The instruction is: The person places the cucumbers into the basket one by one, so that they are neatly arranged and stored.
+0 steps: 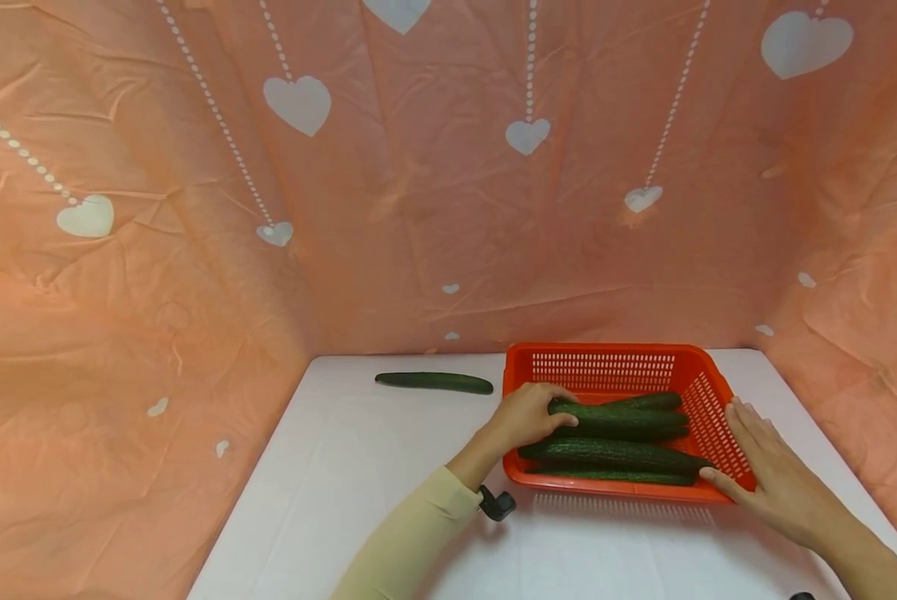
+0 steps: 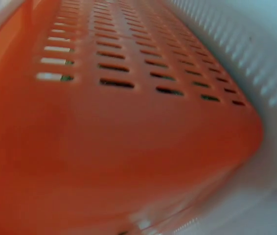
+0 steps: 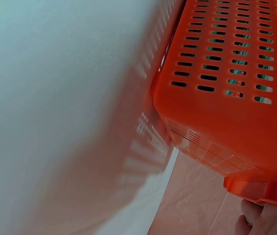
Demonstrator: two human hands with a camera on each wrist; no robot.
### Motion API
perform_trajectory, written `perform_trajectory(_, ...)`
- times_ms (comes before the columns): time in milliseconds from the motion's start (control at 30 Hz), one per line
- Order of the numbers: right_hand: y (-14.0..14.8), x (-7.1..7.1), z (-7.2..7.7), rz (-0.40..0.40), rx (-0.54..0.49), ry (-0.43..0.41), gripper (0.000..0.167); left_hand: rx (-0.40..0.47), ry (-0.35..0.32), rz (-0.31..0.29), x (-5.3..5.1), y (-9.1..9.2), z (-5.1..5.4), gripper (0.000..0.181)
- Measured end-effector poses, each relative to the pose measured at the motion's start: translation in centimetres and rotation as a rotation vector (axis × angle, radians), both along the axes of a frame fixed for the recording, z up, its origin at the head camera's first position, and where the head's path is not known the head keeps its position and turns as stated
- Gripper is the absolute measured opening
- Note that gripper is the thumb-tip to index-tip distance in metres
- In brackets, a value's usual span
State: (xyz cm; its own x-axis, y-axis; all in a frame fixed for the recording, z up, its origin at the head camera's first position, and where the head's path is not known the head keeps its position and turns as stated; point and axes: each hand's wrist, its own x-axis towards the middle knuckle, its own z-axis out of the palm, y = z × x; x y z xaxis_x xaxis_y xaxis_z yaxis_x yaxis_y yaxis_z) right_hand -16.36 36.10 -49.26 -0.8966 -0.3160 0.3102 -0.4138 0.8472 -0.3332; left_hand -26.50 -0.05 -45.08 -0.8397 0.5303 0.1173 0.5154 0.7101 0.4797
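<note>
My left hand (image 1: 527,417) reaches over the left side of a red plastic basket (image 1: 598,348) and grips the end of a dark green cucumber (image 1: 621,421) inside it. More cucumbers lie lengthwise beside it, with one cucumber (image 1: 613,454) nearer the front. My right hand (image 1: 779,475) rests against the basket's right side, fingers straight along the rim and thumb at the front corner. In the right wrist view, fingers (image 3: 258,218) show below the basket's rim (image 3: 261,188). Only the basket's slotted wall (image 2: 104,122) fills the left wrist view; the left hand is hidden there.
A single cucumber (image 1: 433,382) lies on the white tabletop (image 1: 343,467), left of the basket near the back edge. Orange cloth (image 1: 433,208) with white hearts hangs behind and along both sides. A dark strap (image 1: 497,504) is on the left wrist.
</note>
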Motion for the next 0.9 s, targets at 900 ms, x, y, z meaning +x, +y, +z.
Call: perform_trajectory(900,0.0,0.1,-0.1,-0.009,0.002,-0.011,0.106,0.212,-0.031,0.031,-1.6,-6.6,0.9,0.029)
